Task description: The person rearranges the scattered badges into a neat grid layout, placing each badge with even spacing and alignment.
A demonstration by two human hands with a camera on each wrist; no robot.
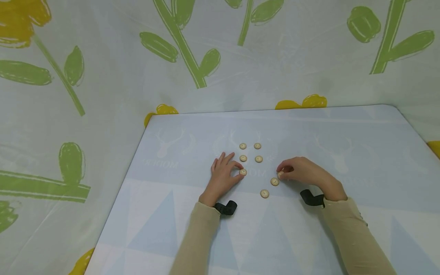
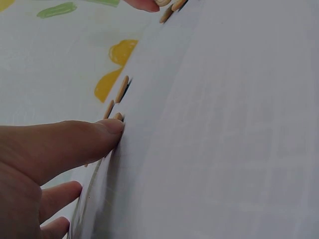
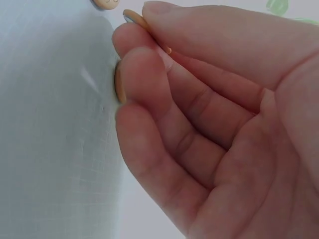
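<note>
Near the middle of the table, my left hand [image 1: 223, 178] pinches a round wooden button [image 1: 243, 172] by its edges between thumb and index finger, the other fingers spread. That button lies flat on the table, below two short rows of buttons; one of them is the near left button [image 1: 243, 158]. To the right, my right hand [image 1: 304, 172] pinches another button [image 3: 135, 19] between thumb and fingertips, its remaining fingers curled, as the right wrist view shows. Right beside those fingertips lies a loose button [image 1: 274, 181], and closer to me a second loose button [image 1: 264, 194].
The table [image 1: 148, 214] has a pale blue and white cover with triangles and faint deer heads. Behind it hangs a white cloth [image 1: 113, 76] printed with green stems and yellow flowers. Each wrist wears a black camera mount [image 1: 227, 207] below a beige sleeve [image 1: 197, 236].
</note>
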